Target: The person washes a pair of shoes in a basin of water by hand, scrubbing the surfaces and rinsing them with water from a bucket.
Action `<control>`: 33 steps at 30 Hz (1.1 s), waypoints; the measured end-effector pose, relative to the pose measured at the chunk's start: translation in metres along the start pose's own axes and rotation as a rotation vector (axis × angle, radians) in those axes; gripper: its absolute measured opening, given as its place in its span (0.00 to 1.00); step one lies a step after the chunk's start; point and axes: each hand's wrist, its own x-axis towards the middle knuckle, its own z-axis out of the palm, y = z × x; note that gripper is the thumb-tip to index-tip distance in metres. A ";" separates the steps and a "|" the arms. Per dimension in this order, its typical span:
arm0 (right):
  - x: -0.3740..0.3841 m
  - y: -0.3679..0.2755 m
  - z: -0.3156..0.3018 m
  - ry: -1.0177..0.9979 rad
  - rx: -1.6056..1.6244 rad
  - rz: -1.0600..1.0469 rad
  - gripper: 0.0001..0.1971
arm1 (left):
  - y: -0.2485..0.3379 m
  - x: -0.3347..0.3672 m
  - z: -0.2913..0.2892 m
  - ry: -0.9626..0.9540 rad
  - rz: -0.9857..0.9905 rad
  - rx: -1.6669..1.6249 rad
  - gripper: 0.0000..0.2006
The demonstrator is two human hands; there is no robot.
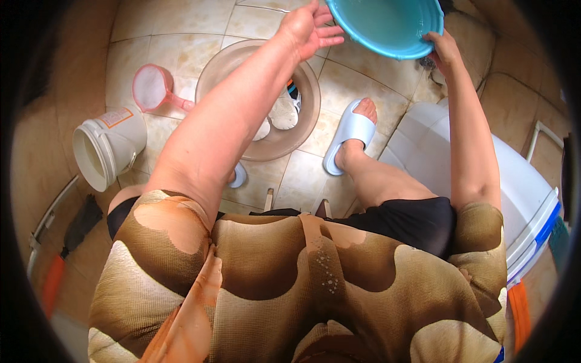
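My right hand (pixel 443 53) grips the rim of a blue plastic basin (pixel 387 27) at the top right, its thumb over the edge. Cloudy water lies in this basin, and its far side is cut off by the frame. My left hand (pixel 307 31) is open beside the basin's left rim, fingers spread; whether a fingertip touches the rim I cannot tell. Under my left forearm, a wide taupe basin (pixel 310 109) rests on the tiled floor. Pale shoes (pixel 283 113) lie in it, partly hidden by my arm.
A pink dipper (pixel 151 86) lies left of the taupe basin. Farther left, a white bucket (pixel 103 151) appears tipped toward me. At right stands a large pale plastic bin (pixel 514 175) with a blue latch. My slippered foot (pixel 353 133) is between basin and bin.
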 end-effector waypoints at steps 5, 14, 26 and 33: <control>-0.050 -0.033 0.007 -0.040 -0.116 -0.075 0.15 | -0.013 -0.061 -0.003 0.047 0.023 -0.120 0.27; -0.143 -0.081 0.036 0.018 -0.333 -0.167 0.20 | -0.031 -0.153 -0.017 0.076 -0.040 -0.147 0.28; -0.196 -0.096 0.078 -0.082 -0.501 -0.391 0.25 | -0.070 -0.207 -0.057 0.076 -0.137 -0.242 0.29; -0.230 -0.113 0.103 -0.046 -0.556 -0.452 0.24 | -0.070 -0.222 -0.057 0.013 -0.181 -0.200 0.31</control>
